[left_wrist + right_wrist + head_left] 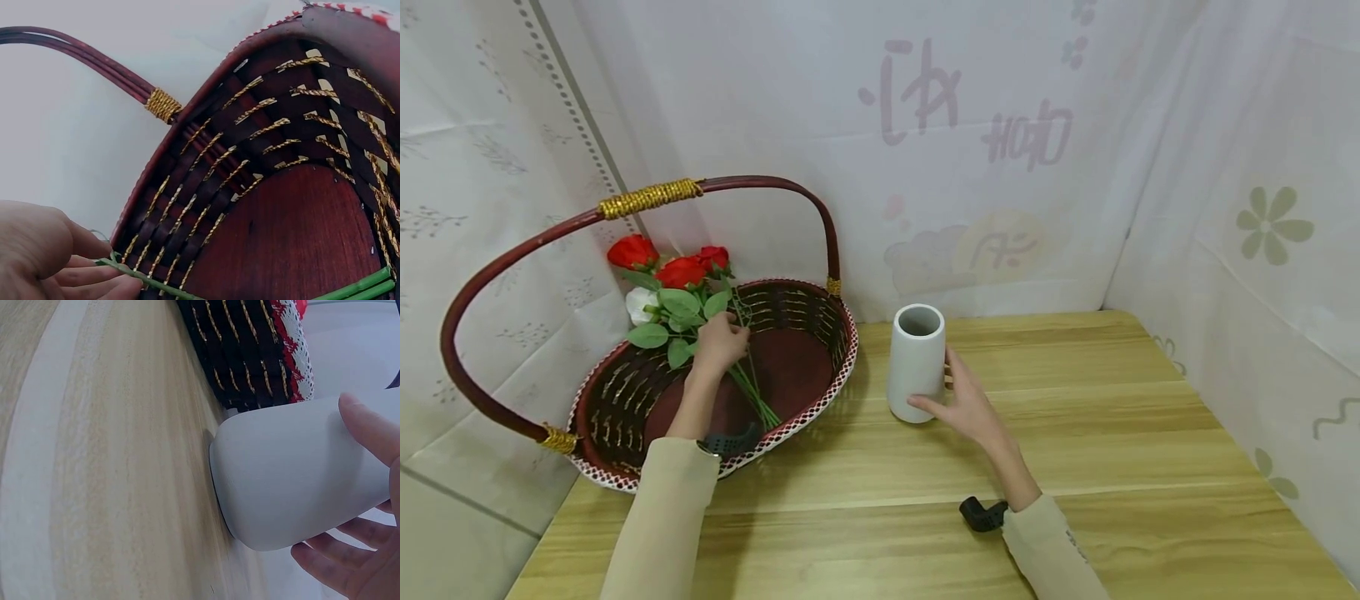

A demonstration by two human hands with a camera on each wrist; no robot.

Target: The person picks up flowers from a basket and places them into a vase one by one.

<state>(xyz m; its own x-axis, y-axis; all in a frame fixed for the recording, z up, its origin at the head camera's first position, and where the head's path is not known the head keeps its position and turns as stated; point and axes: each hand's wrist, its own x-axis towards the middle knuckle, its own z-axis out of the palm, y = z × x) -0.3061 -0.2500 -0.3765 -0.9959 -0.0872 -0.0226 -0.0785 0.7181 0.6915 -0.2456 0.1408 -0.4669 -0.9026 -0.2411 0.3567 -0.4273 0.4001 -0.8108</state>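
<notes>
Flower stems [765, 413] apparently pass through left grip [719, 340]; vase [914, 367] stands within right grip [967, 404].

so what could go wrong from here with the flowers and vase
The left hand pinches a thin stem among bunched flowers, so lifting it might drag others along. The arched handle rises near them and could snag petals. The white vase is tall, so an uneven push from the right hand might tip it.

Pale printed cloth [775, 92] hangs behind and beside a wood-grain table [1120, 433].
</notes>
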